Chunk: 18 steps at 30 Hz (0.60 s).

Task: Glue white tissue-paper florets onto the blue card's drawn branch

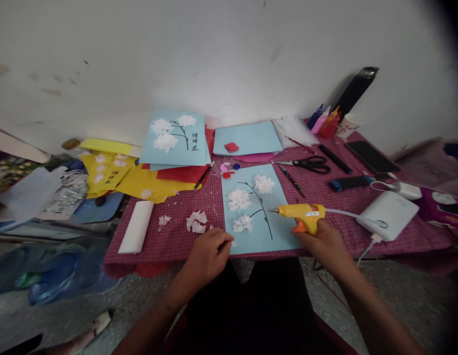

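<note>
My right hand (327, 241) grips a yellow hot glue gun (301, 213) by its handle, with the nozzle pointing left over a light blue sheet of paper (284, 241). The sheet bears a drawn dark branch (264, 209) and three white paper flowers (239, 200). At the sheet's lower left edge, my left hand (210, 256) is closed, fingers curled and pressed together; whatever they hold is hidden. A small pale scrap (234, 243) lies on the sheet beside those fingers. Torn white paper pieces (197, 222) lie just beyond my left hand.
Scissors (312, 163), a dark pen (291, 181) and a white power box (390, 215) lie on the right. A finished flower picture (173, 138) rests at the back left. A white paper roll (136, 227) lies near the table's left edge. Paint bottles (325, 121) stand by the wall.
</note>
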Motion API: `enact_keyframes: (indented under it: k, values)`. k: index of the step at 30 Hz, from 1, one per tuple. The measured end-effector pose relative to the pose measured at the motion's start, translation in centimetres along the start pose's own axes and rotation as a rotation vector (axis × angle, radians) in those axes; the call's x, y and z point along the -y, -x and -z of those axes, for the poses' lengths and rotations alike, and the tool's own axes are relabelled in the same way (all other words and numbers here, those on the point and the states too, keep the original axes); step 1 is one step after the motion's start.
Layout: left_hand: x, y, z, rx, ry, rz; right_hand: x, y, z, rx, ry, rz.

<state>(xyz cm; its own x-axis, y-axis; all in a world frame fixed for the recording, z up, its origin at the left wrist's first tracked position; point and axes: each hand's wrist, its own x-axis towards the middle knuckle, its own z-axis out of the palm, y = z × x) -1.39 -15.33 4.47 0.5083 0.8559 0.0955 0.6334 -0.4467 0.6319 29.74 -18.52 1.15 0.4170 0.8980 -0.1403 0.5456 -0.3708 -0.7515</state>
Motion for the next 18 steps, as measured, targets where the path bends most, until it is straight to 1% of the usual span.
enact_keyframes:
  k: [3,5,7,9,11,12,15,18]
  values:
    - [-0.8,-0.3,0.6,0.151,-0.281,-0.078,-0.8,-0.3,0.0,0.001,-0.010,0.018]
    - [-1.6,-0.8,0.8,0.246,-0.446,-0.109,-1.1,-0.3,-0.2,0.001,-0.006,0.025]
    - [-2.4,-1.5,0.5,0.318,-0.543,-0.141,-1.3,-0.3,-0.4,-0.007,-0.009,0.017]
    - [-2.9,-2.3,0.1,0.355,-0.569,-0.161,-1.3,-0.2,-0.5,-0.004,-0.035,0.008]
    - [-2.9,-2.8,-0.3,0.338,-0.540,-0.152,-1.1,-0.1,-0.4,0.004,-0.062,0.005]
    - [-2.7,-2.9,-0.4,0.305,-0.509,-0.139,-1.0,-0.1,-0.4,0.007,-0.068,0.003]
    - [-1.7,-2.2,-0.3,0.158,-0.389,-0.084,-0.6,0.1,-0.2,0.009,-0.067,-0.006]
    - [-0.5,-0.9,-0.2,0.032,-0.262,-0.011,-0.6,0.1,-0.1,0.001,-0.068,0.003]
